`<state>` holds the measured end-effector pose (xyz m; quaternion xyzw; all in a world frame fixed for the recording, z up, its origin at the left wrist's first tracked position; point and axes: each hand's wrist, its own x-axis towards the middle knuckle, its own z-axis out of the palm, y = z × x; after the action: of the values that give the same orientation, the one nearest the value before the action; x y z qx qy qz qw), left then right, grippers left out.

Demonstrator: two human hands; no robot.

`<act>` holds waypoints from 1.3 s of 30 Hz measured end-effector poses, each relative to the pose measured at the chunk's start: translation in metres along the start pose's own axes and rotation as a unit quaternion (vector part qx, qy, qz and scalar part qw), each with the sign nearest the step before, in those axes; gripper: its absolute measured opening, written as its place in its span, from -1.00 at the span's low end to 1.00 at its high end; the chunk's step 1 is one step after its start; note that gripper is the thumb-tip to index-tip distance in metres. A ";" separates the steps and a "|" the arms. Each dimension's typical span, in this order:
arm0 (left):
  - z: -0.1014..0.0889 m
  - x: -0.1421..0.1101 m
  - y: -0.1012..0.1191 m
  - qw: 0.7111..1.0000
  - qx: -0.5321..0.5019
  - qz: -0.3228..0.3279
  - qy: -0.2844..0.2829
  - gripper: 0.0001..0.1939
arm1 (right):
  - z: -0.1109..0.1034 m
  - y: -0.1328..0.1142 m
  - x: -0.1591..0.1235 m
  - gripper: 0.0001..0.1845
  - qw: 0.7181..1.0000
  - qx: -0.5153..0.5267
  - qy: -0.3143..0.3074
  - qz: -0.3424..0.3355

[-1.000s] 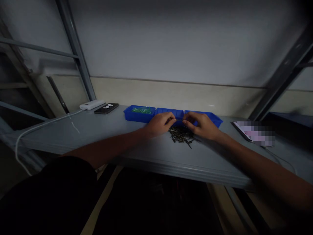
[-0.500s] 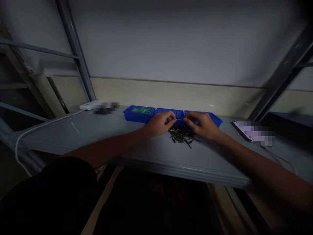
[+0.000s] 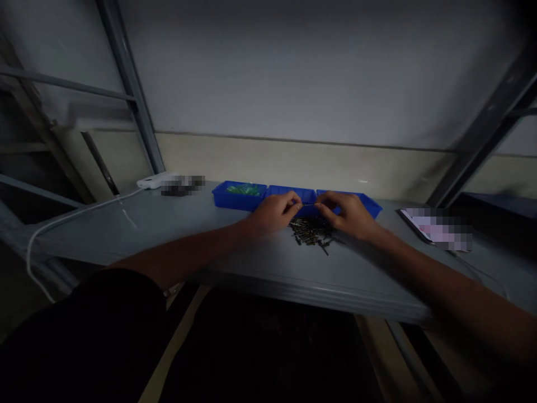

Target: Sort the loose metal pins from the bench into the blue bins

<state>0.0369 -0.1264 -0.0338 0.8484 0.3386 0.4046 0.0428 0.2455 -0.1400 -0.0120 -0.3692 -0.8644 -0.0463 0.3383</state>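
The left hand (image 3: 272, 212) and right hand (image 3: 346, 212) met fingertip to fingertip, each pinched on one end of a thin pin (image 3: 308, 205) — held level between them, likely for close work. Just below lay a loose pile of dark pins (image 3: 312, 230) on the bench (image 3: 168, 235), blue trays (image 3: 239, 197) directly behind within reach.

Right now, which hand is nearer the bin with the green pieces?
Left. The left hand sits just right of the green-piece bin, close to its near corner. The right hand is farther right, by the third blue bin.
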 end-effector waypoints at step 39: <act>-0.009 0.000 -0.009 0.983 0.076 -0.018 -0.169 -0.84 | -0.021 0.047 0.008 -0.70 0.983 -0.077 0.150 0.069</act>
<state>0.0259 -0.1210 -0.0311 0.8990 0.3717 0.2277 0.0417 0.2842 -0.1084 0.0006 -0.4414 -0.7705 -0.1439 0.4368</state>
